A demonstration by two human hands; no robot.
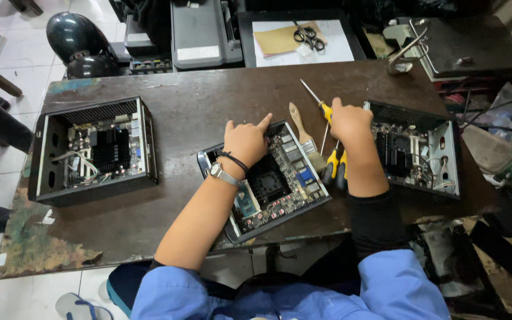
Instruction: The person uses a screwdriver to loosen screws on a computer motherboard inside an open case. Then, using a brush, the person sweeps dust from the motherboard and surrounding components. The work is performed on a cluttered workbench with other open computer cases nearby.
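An opened small computer case (280,184) lies in front of me with its circuit board and black heatsink showing. My left hand (246,141), with a wristwatch and black band, rests on the case's far left corner, fingers curled over the rim. My right hand (349,121) is closed around the yellow handle of a screwdriver (319,104), whose shaft points away to the upper left. A paintbrush (304,137) lies between the two hands, beside the case. Two more yellow-and-black screwdrivers (334,166) lie under my right wrist.
A second open computer case (93,151) sits at the table's left, a third (419,148) at the right by my right hand. Scissors (309,35) lie on papers behind the worn brown table (191,95). Black helmet (78,38) at back left, cluttered bags at right.
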